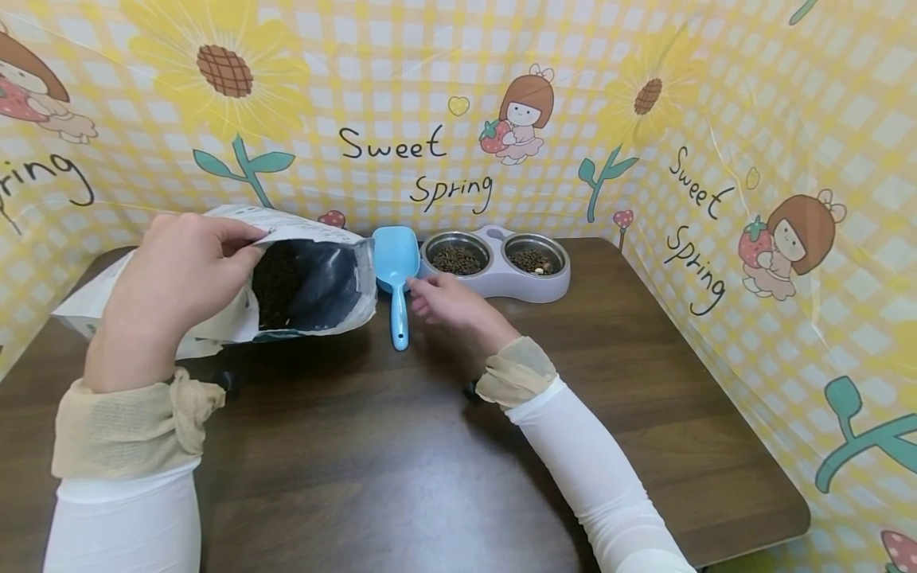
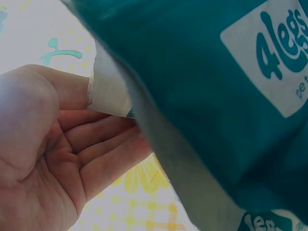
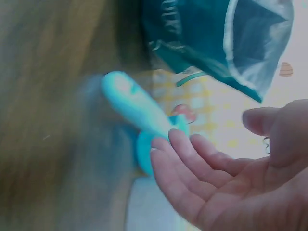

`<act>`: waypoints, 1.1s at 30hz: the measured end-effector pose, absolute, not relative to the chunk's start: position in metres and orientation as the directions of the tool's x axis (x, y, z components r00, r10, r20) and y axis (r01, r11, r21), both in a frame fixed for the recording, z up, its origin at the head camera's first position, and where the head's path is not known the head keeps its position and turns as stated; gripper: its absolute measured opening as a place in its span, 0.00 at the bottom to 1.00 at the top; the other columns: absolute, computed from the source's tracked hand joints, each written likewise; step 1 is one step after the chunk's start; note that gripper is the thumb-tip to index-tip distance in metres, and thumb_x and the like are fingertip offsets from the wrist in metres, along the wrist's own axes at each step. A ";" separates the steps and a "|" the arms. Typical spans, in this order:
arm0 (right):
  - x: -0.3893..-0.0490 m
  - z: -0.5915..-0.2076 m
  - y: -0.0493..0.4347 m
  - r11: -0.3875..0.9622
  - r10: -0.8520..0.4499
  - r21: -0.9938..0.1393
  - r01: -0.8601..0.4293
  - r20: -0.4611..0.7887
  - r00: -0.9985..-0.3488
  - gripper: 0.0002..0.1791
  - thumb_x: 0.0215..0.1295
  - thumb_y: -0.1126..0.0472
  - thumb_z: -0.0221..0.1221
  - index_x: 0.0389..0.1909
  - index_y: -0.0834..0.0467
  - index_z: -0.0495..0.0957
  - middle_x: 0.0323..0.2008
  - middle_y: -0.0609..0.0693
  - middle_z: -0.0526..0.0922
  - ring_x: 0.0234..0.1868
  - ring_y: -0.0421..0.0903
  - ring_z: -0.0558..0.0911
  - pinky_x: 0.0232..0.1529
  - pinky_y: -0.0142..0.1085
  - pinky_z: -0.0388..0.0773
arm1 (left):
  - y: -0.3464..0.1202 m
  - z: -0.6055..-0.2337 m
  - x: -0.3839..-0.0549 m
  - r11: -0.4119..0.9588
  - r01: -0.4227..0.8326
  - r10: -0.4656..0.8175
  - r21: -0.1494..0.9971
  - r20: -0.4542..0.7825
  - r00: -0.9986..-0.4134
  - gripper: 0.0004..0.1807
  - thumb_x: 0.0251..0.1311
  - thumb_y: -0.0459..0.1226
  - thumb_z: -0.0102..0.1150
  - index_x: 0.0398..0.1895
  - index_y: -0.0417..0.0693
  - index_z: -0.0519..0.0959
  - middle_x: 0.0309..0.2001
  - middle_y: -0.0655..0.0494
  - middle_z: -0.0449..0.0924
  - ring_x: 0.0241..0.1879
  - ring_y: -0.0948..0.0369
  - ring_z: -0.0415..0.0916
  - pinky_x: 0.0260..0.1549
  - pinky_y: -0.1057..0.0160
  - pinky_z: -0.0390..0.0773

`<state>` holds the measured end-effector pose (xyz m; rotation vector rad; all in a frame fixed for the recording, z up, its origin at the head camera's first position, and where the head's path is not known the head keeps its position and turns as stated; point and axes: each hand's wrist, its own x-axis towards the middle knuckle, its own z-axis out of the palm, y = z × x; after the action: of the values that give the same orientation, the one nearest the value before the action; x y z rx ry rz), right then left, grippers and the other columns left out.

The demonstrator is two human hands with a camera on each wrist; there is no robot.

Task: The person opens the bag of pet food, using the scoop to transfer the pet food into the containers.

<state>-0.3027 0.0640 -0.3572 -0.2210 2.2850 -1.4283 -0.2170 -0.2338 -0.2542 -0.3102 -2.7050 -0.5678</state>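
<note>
In the head view my left hand (image 1: pixel 168 278) pinches the torn edge of an open pet food bag (image 1: pixel 322 274) between thumb and fingers. The bag tilts with its mouth toward the right, and dark brown kibble (image 1: pixel 278 282) shows inside. Its teal side (image 2: pixel 192 86) fills much of the left wrist view. A light blue scoop (image 1: pixel 397 259) lies beside the bag's mouth, handle toward me, its bowl bare. My right hand (image 1: pixel 462 306) is just right of the scoop, fingers loosely bent, fingertips right at its handle (image 3: pixel 137 106) in the right wrist view; the thumb stands apart.
Right of the scoop, at the table's back, sits a pale lilac double feeder (image 1: pixel 497 282) with two steel bowls holding brown kibble. A yellow checked printed cloth (image 1: pixel 401 95) walls the back and sides of the brown wooden table (image 1: pixel 401 461). The table's corner is at front right.
</note>
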 end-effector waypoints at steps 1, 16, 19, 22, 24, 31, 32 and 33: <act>-0.302 -0.354 0.063 0.426 -0.365 -0.900 0.094 -0.266 -0.892 0.30 0.88 0.46 0.48 0.70 0.68 0.74 0.63 0.66 0.84 0.65 0.58 0.85 0.68 0.47 0.84 | -0.234 -0.254 -0.217 0.895 0.281 0.138 0.346 0.384 -0.913 0.17 0.75 0.35 0.57 0.56 0.37 0.89 0.39 0.34 0.92 0.42 0.33 0.86 0.59 0.34 0.70; -0.283 -0.353 0.023 0.002 -0.615 -0.916 0.402 -0.318 -0.721 0.35 0.82 0.69 0.46 0.86 0.62 0.50 0.80 0.71 0.65 0.80 0.73 0.69 0.78 0.63 0.72 | -0.235 -0.256 -0.218 0.901 0.286 0.148 0.327 0.389 -0.909 0.17 0.75 0.35 0.57 0.56 0.37 0.89 0.37 0.35 0.93 0.40 0.33 0.86 0.51 0.34 0.75; -0.285 -0.349 0.015 -0.045 -0.606 -0.913 0.405 -0.297 -0.738 0.31 0.82 0.73 0.43 0.83 0.65 0.54 0.78 0.74 0.68 0.79 0.72 0.71 0.78 0.61 0.71 | -0.234 -0.256 -0.219 0.901 0.290 0.149 0.322 0.398 -0.905 0.16 0.74 0.35 0.58 0.56 0.37 0.89 0.37 0.35 0.92 0.40 0.34 0.86 0.51 0.34 0.75; -0.287 -0.345 0.008 -0.053 -0.569 -0.924 0.378 -0.283 -0.772 0.28 0.82 0.73 0.44 0.80 0.70 0.60 0.75 0.76 0.72 0.77 0.71 0.74 0.77 0.60 0.73 | -0.235 -0.255 -0.219 0.905 0.283 0.141 0.317 0.404 -0.904 0.16 0.74 0.35 0.58 0.56 0.38 0.89 0.37 0.36 0.92 0.39 0.34 0.86 0.47 0.34 0.77; -0.287 -0.345 0.005 -0.042 -0.548 -0.935 0.352 -0.273 -0.791 0.26 0.82 0.73 0.45 0.77 0.72 0.64 0.73 0.77 0.74 0.75 0.70 0.76 0.76 0.59 0.74 | -0.236 -0.254 -0.218 0.909 0.274 0.134 0.315 0.401 -0.906 0.17 0.75 0.36 0.57 0.57 0.38 0.89 0.38 0.35 0.92 0.40 0.33 0.85 0.46 0.34 0.78; -0.287 -0.346 -0.001 -0.014 -0.495 -0.963 0.271 -0.229 -0.838 0.22 0.80 0.75 0.49 0.71 0.75 0.72 0.67 0.77 0.80 0.63 0.64 0.85 0.69 0.57 0.80 | -0.234 -0.251 -0.218 0.912 0.271 0.143 0.309 0.379 -0.914 0.18 0.76 0.36 0.56 0.58 0.35 0.87 0.35 0.34 0.92 0.39 0.31 0.85 0.55 0.32 0.73; -0.287 -0.345 -0.002 -0.017 -0.494 -0.964 0.267 -0.223 -0.840 0.22 0.80 0.75 0.49 0.71 0.75 0.72 0.67 0.77 0.80 0.64 0.65 0.85 0.69 0.57 0.80 | -0.234 -0.252 -0.217 0.913 0.273 0.145 0.305 0.383 -0.912 0.18 0.76 0.37 0.56 0.58 0.35 0.87 0.34 0.34 0.91 0.37 0.31 0.85 0.54 0.33 0.74; -0.287 -0.344 -0.002 -0.021 -0.495 -0.964 0.264 -0.220 -0.841 0.22 0.80 0.75 0.49 0.71 0.75 0.72 0.67 0.77 0.80 0.65 0.66 0.84 0.70 0.57 0.79 | -0.233 -0.252 -0.217 0.913 0.275 0.144 0.301 0.392 -0.909 0.18 0.76 0.37 0.56 0.58 0.35 0.88 0.33 0.34 0.91 0.34 0.33 0.84 0.50 0.36 0.75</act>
<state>-0.2873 -0.0017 -0.3442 -0.2410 1.7436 -1.9127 -0.2166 -0.2334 -0.2520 -0.3078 -2.7088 -0.5014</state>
